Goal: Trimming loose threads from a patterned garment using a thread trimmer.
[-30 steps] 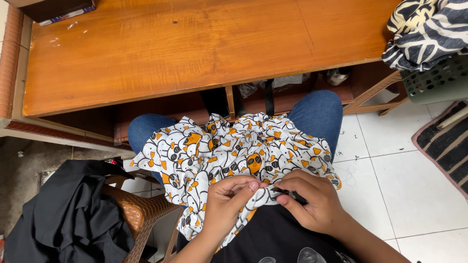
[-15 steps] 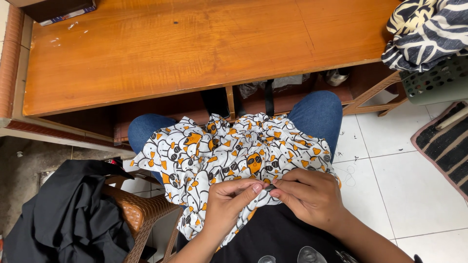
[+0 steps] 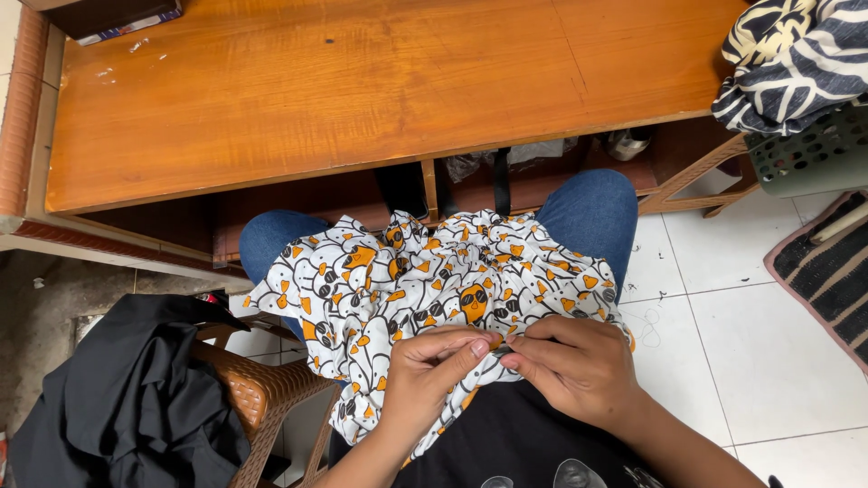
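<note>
Nearest to us, at six o'clock, our left hand (image 3: 425,380) and right hand (image 3: 579,366) meet over the lap. The fingers of both are pressed together, pinching a fold of the printed cloth (image 3: 425,280) where thumb and forefinger tips nearly touch. A second ago our right hand sat lower and a little apart, with something small and dark showing between its fingers; since then it has closed up against the left, and that dark thing is hidden now.

The cloth, white with orange and black figures, lies bunched across our jeans-clad knees (image 3: 592,212), spreading from nine to three o'clock just above the hands; its place has not changed.

At eight o'clock a black garment (image 3: 127,398) is draped over a brown woven chair (image 3: 258,393). At three o'clock lies white tiled floor (image 3: 723,343) with a striped mat (image 3: 827,276) at its edge.

Farther off, from ten to one o'clock, the wooden table (image 3: 362,81) spans the view. At two o'clock a black-and-cream patterned cloth (image 3: 796,54) rests on a green perforated basket (image 3: 809,154).
</note>
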